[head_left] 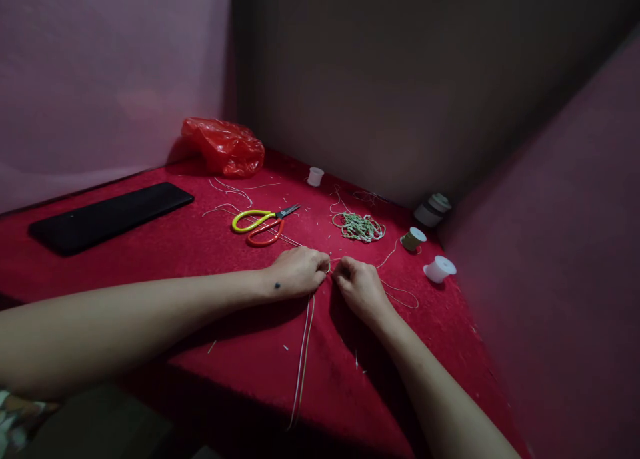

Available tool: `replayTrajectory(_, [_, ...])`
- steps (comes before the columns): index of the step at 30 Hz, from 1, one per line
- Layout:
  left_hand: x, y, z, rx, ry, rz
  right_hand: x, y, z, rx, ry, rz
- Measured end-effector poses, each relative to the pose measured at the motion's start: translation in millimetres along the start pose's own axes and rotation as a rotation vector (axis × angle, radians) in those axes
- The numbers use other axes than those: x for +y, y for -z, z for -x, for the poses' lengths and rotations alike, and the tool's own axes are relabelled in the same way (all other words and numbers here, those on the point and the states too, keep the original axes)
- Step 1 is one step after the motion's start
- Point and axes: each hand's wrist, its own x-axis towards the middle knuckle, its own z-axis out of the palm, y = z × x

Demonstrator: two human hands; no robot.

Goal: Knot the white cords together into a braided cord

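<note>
My left hand (300,271) and my right hand (361,287) meet almost knuckle to knuckle over the red cloth. Fine pale cord (306,342) passes under my left hand, with two long strands hanging toward the front edge. The fingers of my left hand are pinched on this cord. Closed fingertips on my right hand hold the cord too, and a loop of it (403,297) trails out to the right. Scissors (261,227) with one yellow and one red handle lie beyond my left hand. The exact knot or crossing between my fingers is too small to make out.
Behind my hands lies a tangled bundle of green and white cord (361,227). Thread spools (440,269), (413,239) stand at right, another spool (315,177) at the back. A black flat slab (113,217) and a red plastic bag (225,147) sit left. Walls enclose the table.
</note>
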Motion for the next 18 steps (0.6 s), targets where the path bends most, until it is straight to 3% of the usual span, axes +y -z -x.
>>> replayTrajectory(4, [0,3.3,-1,-0.069,0.01,0.236,1,2,5,0.005,0.011,-0.016])
replayTrajectory(8, [5,12.8,2,-0.286,0.17,0.637,0,7,12,0.076,0.044,0.026])
replayTrajectory(12, [9,17.8,8,-0.347,0.282,0.966,1,10,12,0.159,0.124,-0.008])
replayTrajectory(15, [9,15.3,11,-0.396,0.375,1.201,5,9,9,0.157,0.112,-0.17])
replayTrajectory(18, [7,11.0,14,-0.442,0.485,1.355,7,6,6,0.103,0.008,-0.476])
